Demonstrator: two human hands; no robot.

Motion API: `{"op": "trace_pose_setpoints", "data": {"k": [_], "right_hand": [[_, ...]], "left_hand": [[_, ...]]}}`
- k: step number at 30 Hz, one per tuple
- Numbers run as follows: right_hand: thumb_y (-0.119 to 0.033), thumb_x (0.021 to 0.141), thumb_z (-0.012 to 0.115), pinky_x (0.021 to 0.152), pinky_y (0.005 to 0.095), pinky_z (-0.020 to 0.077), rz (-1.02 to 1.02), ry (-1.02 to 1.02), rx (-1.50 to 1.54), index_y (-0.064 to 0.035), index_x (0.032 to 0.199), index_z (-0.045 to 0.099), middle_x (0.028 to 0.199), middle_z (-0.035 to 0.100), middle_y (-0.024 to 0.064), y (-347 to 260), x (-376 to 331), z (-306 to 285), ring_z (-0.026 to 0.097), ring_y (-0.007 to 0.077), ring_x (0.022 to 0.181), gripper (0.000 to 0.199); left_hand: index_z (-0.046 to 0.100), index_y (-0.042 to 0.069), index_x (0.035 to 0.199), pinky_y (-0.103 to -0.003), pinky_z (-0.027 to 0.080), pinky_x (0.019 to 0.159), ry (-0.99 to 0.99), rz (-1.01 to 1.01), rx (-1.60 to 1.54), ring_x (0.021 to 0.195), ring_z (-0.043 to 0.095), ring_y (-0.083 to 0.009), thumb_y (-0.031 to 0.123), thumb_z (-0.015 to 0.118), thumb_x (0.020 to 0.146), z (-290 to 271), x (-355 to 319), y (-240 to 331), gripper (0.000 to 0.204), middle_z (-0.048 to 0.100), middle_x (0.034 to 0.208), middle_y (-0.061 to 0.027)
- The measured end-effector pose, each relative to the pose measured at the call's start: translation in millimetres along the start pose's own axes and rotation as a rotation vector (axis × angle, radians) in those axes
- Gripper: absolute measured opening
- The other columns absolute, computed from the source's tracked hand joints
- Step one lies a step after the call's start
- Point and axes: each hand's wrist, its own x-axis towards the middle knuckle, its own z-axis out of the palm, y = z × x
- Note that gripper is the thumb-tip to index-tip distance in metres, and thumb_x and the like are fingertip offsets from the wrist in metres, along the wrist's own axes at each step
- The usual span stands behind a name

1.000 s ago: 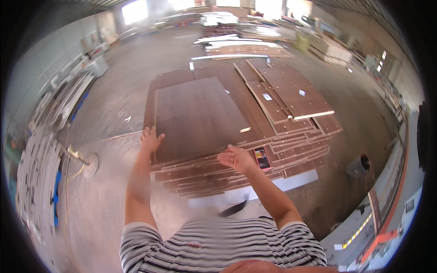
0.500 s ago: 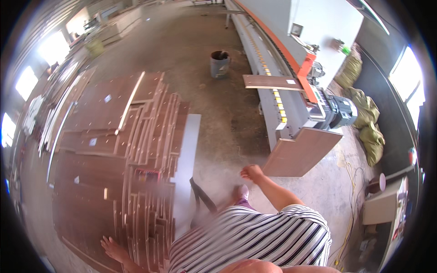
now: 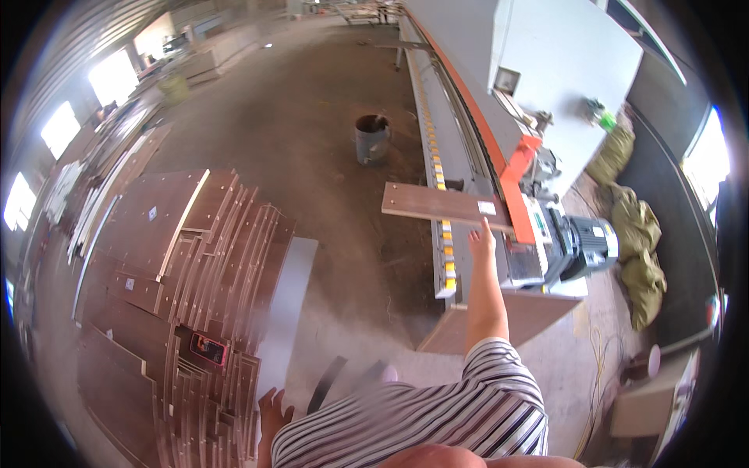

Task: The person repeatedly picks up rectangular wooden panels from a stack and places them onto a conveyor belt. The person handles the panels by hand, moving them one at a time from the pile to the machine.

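Stripes run across the person's shirt (image 3: 406, 421) at the near edge. Just left of it is the left hand (image 3: 275, 415), with its fingers loosely bent and spread, holding nothing that can be seen. It is by the near end of a pale flat strip (image 3: 290, 285) along the right side of a broad stack of brown panels (image 3: 117, 378); whether it touches the strip cannot be told. A dark, strap-like piece (image 3: 326, 384) shows just right of that hand.

A phone in a red case (image 3: 209, 349) lies on the stack. To the right, a larger brown board (image 3: 538, 318) is at the near end of a long grey machine (image 3: 460, 117).

Farther out, the right arm is stretched toward the machine. The right hand (image 3: 480, 240) is at the near edge of a narrow brown board (image 3: 433, 204), just below its white label (image 3: 487, 208). A finger or thumb points up to that edge; whether the fingers grip the board cannot be told. The board lies across the machine, its left end jutting past a row of yellow blocks (image 3: 447, 251) and its right end at an orange guard (image 3: 515, 195).

A dark motor (image 3: 589, 246) is right of the guard, with olive sacks (image 3: 636, 222) farther right. A grey bucket (image 3: 372, 142) stands on the floor beyond the stack, left of the machine. Bright windows (image 3: 113, 78) show at far left.
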Motion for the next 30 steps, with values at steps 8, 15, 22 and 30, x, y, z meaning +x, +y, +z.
{"op": "trace_pose_setpoints", "data": {"k": [8, 15, 22, 30], "right_hand": [[-0.015, 0.090, 0.057, 0.080, 0.0463, 0.0469, 0.025, 0.000, -0.013, -0.0061, 0.111, 0.052, 0.102, 0.056, 0.0056, 29.2, 32.4, 27.4, 0.055, 0.0233, 0.089, 0.024], [-0.011, 0.091, 0.054, 0.066, 0.0311, 0.0540, 0.239, -0.486, -0.066, -0.0037, 0.095, 0.057, 0.083, 0.061, 0.0028, 78.6, -172.2, 57.6, 0.058, 0.0137, 0.066, 0.008], [-0.013, 0.089, 0.058, 0.069, 0.0218, 0.0457, 0.290, -1.060, -0.353, -0.0055, 0.100, 0.059, 0.092, 0.061, -0.0007, 136.2, -353.0, 172.2, 0.057, 0.0077, 0.082, 0.013], [-0.021, 0.093, 0.054, 0.086, 0.0281, 0.0446, 0.307, -1.552, -0.639, -0.0035, 0.113, 0.053, 0.105, 0.058, 0.0040, 232.3, -475.2, 222.7, 0.056, 0.0146, 0.092, 0.027]], "left_hand": [[0.059, 0.002, 0.105, -0.041, 0.045, 0.084, 0.112, -0.169, -0.123, 0.096, 0.055, -0.0352, 0.016, 0.063, 0.079, -6.7, 2.8, 22.0, 0.029, 0.059, 0.101, -0.0191], [0.053, 0.004, 0.120, -0.038, 0.044, 0.087, 0.391, 0.184, -0.156, 0.099, 0.056, -0.0308, 0.016, 0.061, 0.085, -109.7, 142.1, 148.5, 0.038, 0.059, 0.110, -0.0150], [0.042, -0.005, 0.126, -0.043, 0.042, 0.093, -0.045, -0.137, -0.047, 0.106, 0.052, -0.0377, 0.040, 0.072, 0.074, -151.8, 184.5, 151.5, 0.076, 0.054, 0.113, -0.0255], [0.051, -0.003, 0.113, -0.032, 0.047, 0.079, 0.635, -0.205, -1.031, 0.091, 0.057, -0.0158, 0.027, 0.064, 0.085, -155.9, 133.8, 45.0, 0.043, 0.060, 0.105, -0.0088]]}}
